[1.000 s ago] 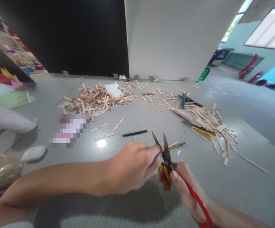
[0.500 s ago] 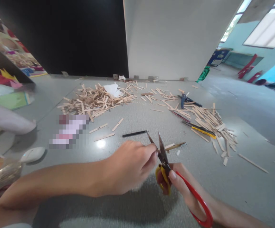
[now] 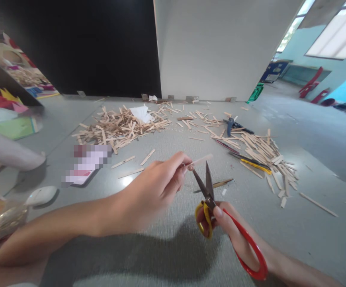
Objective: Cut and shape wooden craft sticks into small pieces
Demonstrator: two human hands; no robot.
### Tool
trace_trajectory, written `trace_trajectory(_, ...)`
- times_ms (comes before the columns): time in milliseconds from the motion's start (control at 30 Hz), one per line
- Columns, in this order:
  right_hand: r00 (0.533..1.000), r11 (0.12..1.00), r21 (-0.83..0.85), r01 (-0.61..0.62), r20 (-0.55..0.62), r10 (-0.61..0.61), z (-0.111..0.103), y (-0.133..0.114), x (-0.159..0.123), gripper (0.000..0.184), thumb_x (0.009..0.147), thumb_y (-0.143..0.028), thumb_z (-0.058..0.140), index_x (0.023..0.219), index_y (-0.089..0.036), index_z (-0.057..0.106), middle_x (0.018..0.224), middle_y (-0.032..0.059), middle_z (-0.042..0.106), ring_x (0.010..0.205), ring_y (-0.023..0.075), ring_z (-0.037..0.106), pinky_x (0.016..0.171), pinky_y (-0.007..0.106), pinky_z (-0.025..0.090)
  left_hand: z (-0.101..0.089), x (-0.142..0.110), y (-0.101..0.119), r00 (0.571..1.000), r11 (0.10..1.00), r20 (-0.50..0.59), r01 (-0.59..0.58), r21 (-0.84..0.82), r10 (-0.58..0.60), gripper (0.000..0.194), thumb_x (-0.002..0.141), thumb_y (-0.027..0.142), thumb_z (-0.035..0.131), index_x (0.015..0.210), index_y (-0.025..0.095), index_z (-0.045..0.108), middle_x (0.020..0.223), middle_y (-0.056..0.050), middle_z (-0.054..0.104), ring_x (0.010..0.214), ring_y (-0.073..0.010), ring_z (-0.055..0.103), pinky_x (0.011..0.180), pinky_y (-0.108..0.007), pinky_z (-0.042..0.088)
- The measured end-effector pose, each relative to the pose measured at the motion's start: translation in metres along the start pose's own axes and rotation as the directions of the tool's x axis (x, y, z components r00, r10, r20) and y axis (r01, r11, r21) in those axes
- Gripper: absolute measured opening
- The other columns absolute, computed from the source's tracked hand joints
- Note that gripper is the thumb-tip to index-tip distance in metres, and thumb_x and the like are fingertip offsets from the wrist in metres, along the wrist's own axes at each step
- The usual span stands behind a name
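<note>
My left hand [image 3: 157, 187] is closed in a pinch on one end of a thin wooden craft stick [image 3: 202, 160], which points right and is slightly blurred. Held in my right hand [image 3: 231, 221] are scissors [image 3: 209, 196] with one yellow and one red handle loop. Their blades are spread apart, tips up, just below the stick. Whether a blade touches it, I cannot tell. On the table beyond the blades lies a slim brownish pointed tool [image 3: 223, 183], beside a small pale offcut [image 3: 224, 191].
A heap of craft sticks [image 3: 116, 129] with white paper [image 3: 142, 113] lies back left. More sticks [image 3: 262, 149] spread at the right, near dark blue clippers [image 3: 230, 126] and a yellow-and-black tool [image 3: 255, 162]. A phone [image 3: 89, 163] and white mouse [image 3: 42, 195] are left. Upright panels [image 3: 220, 48] stand behind.
My left hand has turned and lifted slightly up and left, bringing the stick into view above the scissors. The black pen is now hidden behind it. The scissors have shifted only a little.
</note>
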State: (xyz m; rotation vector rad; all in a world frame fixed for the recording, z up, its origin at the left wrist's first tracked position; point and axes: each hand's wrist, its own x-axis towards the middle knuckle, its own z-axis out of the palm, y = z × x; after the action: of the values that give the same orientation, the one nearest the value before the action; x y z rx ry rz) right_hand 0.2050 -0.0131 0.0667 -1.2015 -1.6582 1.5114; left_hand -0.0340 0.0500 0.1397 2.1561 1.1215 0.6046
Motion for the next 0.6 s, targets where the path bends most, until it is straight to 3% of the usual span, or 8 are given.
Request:
trace_trajectory(133,1.0,1.0,0.005,-0.01,-0.02,0.01,0.0008,0.0023,0.0012,0.072,0.105,-0.083,0.036,0.092,-0.019,0.069,0.081,0.0065,0.066,0.077,0.022,0.061,0.076,0.038,0.048,-0.0033,0.0026,0.0026,0.998,0.997,0.039,0.048,-0.066,-0.045,0.029,0.112,0.032,0.038,0.104,0.021,0.064,0.065,0.007,0.047,0.054,-0.0125,0.039,0.052,-0.026,0.03)
trace_trajectory(333,0.999,0.999,0.035,-0.03,-0.016,0.031,0.0022,0.0007,0.0047,0.073,0.103,-0.085,0.038,0.087,-0.019,0.066,0.078,0.0054,0.064,0.074,0.0208,0.06,0.074,0.036,0.047,-0.0062,0.0054,0.0051,0.976,0.951,0.197,0.147,-0.271,-0.095,0.023,0.109,0.044,0.054,0.11,0.022,0.062,0.07,0.008,0.05,0.061,-0.0124,0.043,0.055,-0.024,0.035)
trace_trajectory(467,0.999,0.999,0.037,-0.034,-0.02,0.034,0.0023,-0.0006,0.0044,0.073,0.102,-0.086,0.039,0.087,-0.019,0.066,0.077,0.0053,0.064,0.074,0.0209,0.06,0.074,0.036,0.047,-0.0041,0.0056,0.0037,0.978,0.945,0.197,0.127,-0.302,-0.069,0.02,0.11,0.041,0.054,0.111,0.022,0.059,0.069,0.009,0.05,0.061,-0.0116,0.041,0.056,-0.023,0.034)
trace_trajectory(600,0.999,0.999,0.0,-0.042,-0.024,0.042,0.0013,0.0016,0.0018,0.074,0.103,-0.085,0.036,0.089,-0.019,0.066,0.081,0.007,0.065,0.078,0.0223,0.061,0.078,0.039,0.048,-0.0014,0.0058,0.0023,0.988,0.975,0.151,0.067,-0.212,-0.035,0.03,0.112,0.042,0.046,0.1,0.02,0.062,0.072,0.007,0.047,0.062,-0.0111,0.039,0.056,-0.024,0.033)
